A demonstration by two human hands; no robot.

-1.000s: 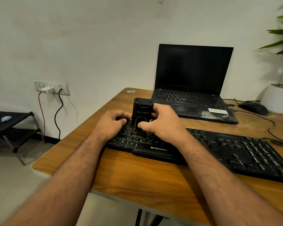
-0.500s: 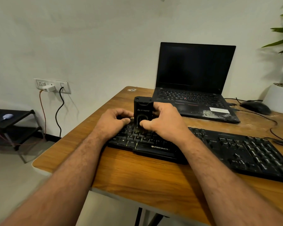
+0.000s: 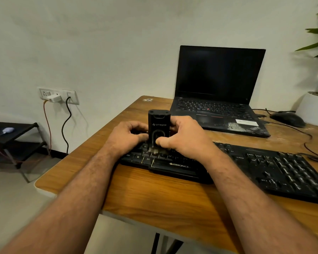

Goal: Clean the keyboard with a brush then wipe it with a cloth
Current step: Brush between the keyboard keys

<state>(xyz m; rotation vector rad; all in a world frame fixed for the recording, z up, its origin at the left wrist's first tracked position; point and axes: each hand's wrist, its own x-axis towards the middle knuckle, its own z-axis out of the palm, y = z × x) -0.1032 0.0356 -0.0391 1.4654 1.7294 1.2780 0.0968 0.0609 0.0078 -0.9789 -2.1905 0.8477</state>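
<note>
Gripping the black brush (image 3: 159,128) upright with my right hand (image 3: 184,137), thumb and fingers clamped on its lower body, I have its pale bristles resting on the keys at the left end of the black keyboard (image 3: 264,167). My left hand (image 3: 127,137) sits just beside the brush with fingers curled over the keys; whether they touch the brush I cannot tell. The keyboard lies along the wooden tabletop (image 3: 154,197), an open laptop (image 3: 218,88) behind it.

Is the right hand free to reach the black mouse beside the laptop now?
Probably not at once: the right hand grips the brush on the keyboard. The path to the mouse looks open once it lets go.
</note>
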